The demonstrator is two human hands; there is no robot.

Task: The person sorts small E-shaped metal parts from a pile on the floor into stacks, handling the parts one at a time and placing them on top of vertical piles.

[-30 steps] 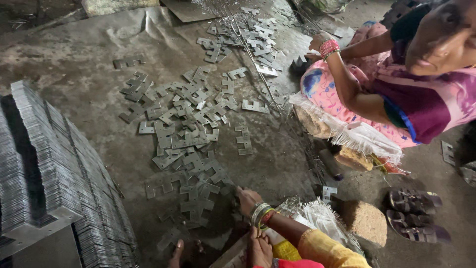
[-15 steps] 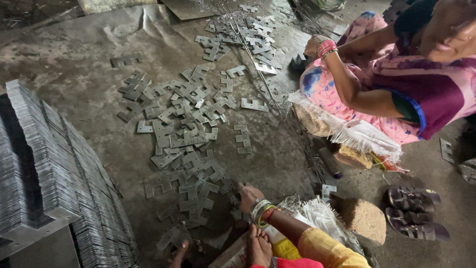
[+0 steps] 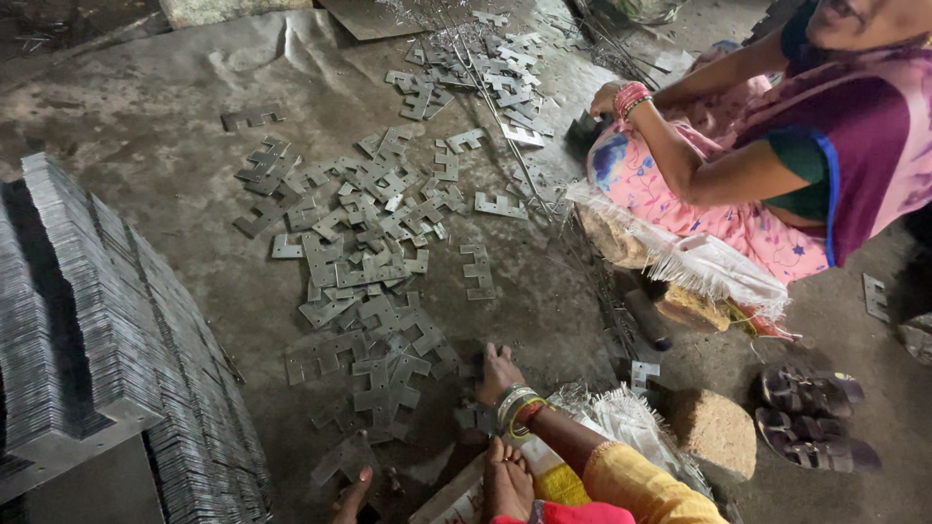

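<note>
Dozens of flat metal brackets (image 3: 374, 262) are still lying loose on the floor while my right hand (image 3: 497, 374) is reaching flat, fingers together, among the nearest; stacked pieces (image 3: 87, 320) are sitting left

Flat grey notched metal plates (image 3: 374, 267), scattered loosely, overlapping, across dusty ground sheet

Plates (image 3: 374, 257) scattered on floor (image 3: 146, 116), centre — stacks (image 3: 87, 330) to their left, seated co-worker (image 3: 777, 165) right, sandals (image 3: 811, 417) near her; right hand (image 3: 497, 374) at plates' near edge.
</note>
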